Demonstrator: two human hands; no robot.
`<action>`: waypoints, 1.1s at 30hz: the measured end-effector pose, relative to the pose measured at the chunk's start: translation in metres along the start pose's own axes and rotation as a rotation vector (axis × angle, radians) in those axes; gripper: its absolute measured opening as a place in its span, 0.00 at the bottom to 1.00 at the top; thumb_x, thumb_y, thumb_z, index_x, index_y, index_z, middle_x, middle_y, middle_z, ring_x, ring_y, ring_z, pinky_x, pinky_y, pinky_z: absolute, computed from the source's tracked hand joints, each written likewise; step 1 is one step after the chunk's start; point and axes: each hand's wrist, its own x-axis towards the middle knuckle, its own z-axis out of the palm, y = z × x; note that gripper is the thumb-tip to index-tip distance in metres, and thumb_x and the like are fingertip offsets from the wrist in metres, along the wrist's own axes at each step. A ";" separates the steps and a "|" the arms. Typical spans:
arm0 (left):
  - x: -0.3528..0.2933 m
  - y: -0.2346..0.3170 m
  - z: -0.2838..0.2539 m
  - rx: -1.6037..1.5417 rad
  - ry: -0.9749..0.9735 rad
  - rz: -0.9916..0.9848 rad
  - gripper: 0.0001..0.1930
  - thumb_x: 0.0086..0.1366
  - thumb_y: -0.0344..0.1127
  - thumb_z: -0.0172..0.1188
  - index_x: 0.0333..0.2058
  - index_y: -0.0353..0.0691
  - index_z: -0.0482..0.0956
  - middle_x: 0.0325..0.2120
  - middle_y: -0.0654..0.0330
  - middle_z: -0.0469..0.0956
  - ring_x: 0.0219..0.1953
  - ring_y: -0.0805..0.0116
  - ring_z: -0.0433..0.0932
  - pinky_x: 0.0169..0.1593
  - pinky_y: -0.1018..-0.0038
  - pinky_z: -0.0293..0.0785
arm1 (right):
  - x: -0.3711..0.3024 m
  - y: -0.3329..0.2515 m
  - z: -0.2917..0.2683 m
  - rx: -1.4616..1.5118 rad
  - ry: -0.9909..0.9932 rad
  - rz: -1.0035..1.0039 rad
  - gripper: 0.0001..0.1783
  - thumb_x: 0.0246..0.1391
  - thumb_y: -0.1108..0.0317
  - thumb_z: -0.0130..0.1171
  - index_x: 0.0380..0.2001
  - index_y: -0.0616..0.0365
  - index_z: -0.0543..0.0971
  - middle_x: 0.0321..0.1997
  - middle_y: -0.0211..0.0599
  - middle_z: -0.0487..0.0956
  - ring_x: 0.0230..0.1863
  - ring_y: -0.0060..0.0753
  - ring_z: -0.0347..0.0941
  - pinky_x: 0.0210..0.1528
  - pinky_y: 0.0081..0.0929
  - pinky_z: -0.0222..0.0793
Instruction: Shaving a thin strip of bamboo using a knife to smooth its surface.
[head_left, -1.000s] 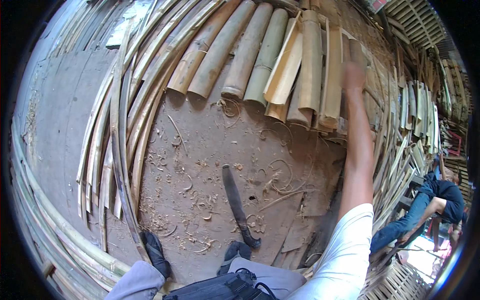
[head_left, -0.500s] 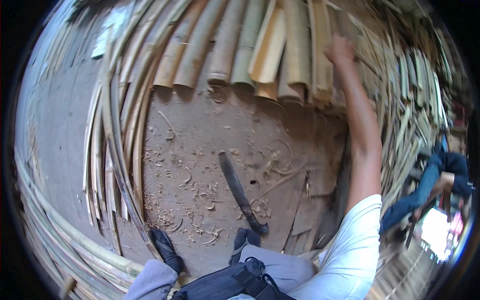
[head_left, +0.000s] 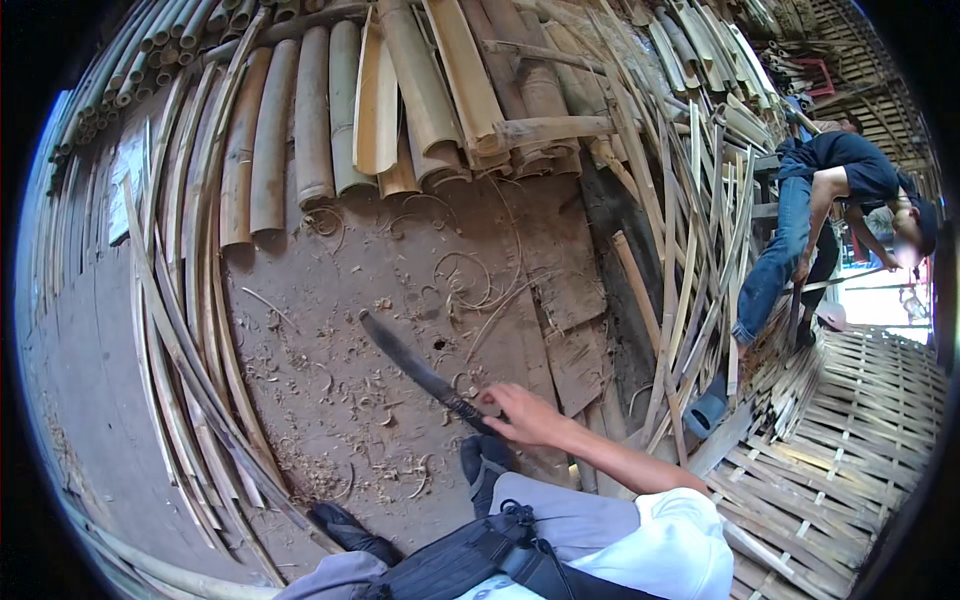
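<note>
A long dark machete (head_left: 405,358) lies on the dusty wooden floor before me, its blade pointing away to the far left. Over its handle, close to my feet, is my right hand (head_left: 522,413). The thumb and fingers are apart at the handle, and I see no closed grip around it. My left hand is out of the picture.
Split bamboo halves (head_left: 313,120) lie side by side at the far edge. Long bamboo strips (head_left: 175,330) run along the left, with more strips (head_left: 690,290) at right. Curled shavings (head_left: 400,430) litter the floor. Another person (head_left: 800,215) bends over at the right.
My right hand has come back from the bamboo halves at the far side to the machete's handle. The view has shifted right, bringing the other person more fully into sight.
</note>
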 end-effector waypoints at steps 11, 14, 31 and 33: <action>-0.034 0.029 -0.146 0.001 0.074 0.203 0.23 0.57 0.42 0.66 0.43 0.27 0.78 0.36 0.44 0.81 0.40 0.54 0.78 0.51 0.65 0.71 | -0.139 -0.201 -0.176 0.258 -0.104 0.773 0.20 0.57 0.53 0.55 0.43 0.57 0.79 0.45 0.45 0.80 0.48 0.48 0.76 0.53 0.41 0.70; -0.058 0.030 -0.157 0.167 0.226 0.109 0.25 0.52 0.46 0.67 0.39 0.27 0.81 0.37 0.40 0.81 0.41 0.48 0.79 0.52 0.61 0.71 | -0.180 -0.283 -0.194 -0.077 -0.017 0.738 0.27 0.54 0.54 0.59 0.56 0.51 0.72 0.65 0.52 0.63 0.62 0.59 0.62 0.64 0.45 0.59; -0.297 0.048 -0.425 -0.337 -0.785 -0.125 0.30 0.68 0.49 0.52 0.64 0.41 0.62 0.64 0.46 0.61 0.66 0.52 0.58 0.66 0.62 0.56 | -0.361 -0.490 -0.195 0.767 0.115 1.168 0.33 0.56 0.56 0.58 0.62 0.53 0.64 0.60 0.58 0.64 0.52 0.58 0.70 0.56 0.41 0.66; -0.287 0.051 -0.425 -0.339 -0.748 -0.105 0.30 0.68 0.50 0.52 0.64 0.41 0.62 0.63 0.46 0.61 0.66 0.52 0.59 0.66 0.62 0.56 | -0.340 -0.500 -0.193 0.763 0.085 1.147 0.32 0.56 0.56 0.58 0.62 0.54 0.64 0.58 0.57 0.65 0.51 0.57 0.70 0.55 0.40 0.66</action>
